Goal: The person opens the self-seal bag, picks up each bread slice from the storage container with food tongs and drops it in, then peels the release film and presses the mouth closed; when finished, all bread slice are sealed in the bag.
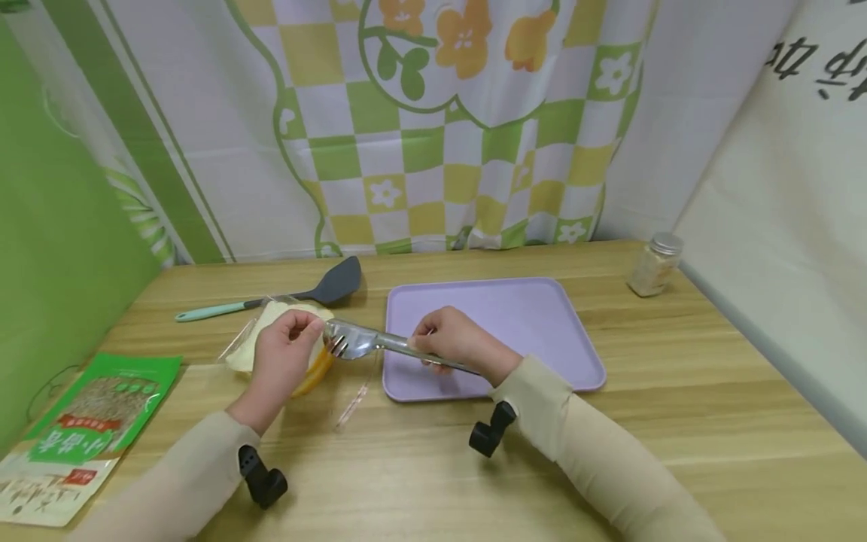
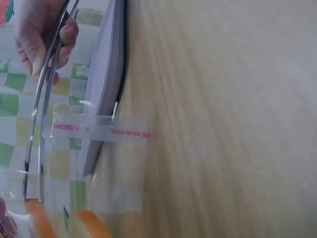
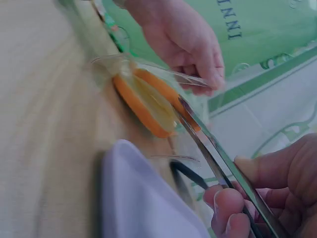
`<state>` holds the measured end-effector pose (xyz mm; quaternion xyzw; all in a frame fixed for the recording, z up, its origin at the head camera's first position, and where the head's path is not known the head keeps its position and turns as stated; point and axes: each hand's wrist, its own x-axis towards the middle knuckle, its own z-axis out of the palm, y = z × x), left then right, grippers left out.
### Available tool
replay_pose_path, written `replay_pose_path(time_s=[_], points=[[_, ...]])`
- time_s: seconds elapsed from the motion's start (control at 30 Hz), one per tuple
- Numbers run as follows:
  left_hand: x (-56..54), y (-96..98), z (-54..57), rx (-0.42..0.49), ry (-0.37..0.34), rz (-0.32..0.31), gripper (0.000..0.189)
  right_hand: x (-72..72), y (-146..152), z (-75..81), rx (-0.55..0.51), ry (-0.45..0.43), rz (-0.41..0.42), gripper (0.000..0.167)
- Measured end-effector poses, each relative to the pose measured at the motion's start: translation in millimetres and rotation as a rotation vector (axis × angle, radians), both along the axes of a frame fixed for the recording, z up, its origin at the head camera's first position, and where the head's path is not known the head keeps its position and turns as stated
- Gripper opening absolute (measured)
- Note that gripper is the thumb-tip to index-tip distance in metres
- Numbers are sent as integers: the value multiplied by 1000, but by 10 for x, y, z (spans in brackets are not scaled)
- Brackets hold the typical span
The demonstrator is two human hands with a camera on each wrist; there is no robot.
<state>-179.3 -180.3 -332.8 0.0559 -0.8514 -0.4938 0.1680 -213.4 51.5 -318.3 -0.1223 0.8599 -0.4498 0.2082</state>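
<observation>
My left hand (image 1: 281, 357) pinches the edge of a clear plastic bag (image 2: 119, 173) between thumb and fingers. Inside the bag are bread slices (image 3: 146, 106) with pale faces and orange-brown crusts. Metal tongs (image 1: 389, 342), one end slotted like a fork, are gripped by my right hand (image 1: 460, 339) at mid-handle. Their tips are at the bag's open mouth, close to the bread; in the right wrist view they overlap the crust, but whether they touch it I cannot tell. A loose sealing flap of the bag hangs toward the tray.
A lilac tray (image 1: 576, 339) lies beneath my right hand. Behind the bread rests a spatula (image 1: 339, 280) with a mint handle. A green and white food packet (image 1: 95, 421) lies at left. A lidded glass jar (image 1: 655, 265) stands at the back right. Printed curtains (image 1: 420, 150) enclose the table.
</observation>
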Motion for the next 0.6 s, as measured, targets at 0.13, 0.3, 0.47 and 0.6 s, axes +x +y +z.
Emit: replay_pose_path(time_s=[0.13,0.3,0.47,0.6], points=[[-39,12,-20,32,-17,9,16,-37,-29,-36,10,-14,16,14],[-44,-4,-183,77,-43,15,17,34,-60,-186,-35,-79,24,14],[-18,5,-215,79,-17,29,14,79,-88,-221,-71,-130,20,14],[-7,-2,-210,41,-46,27,15,109,-93,-272,-60,-136,29,14]])
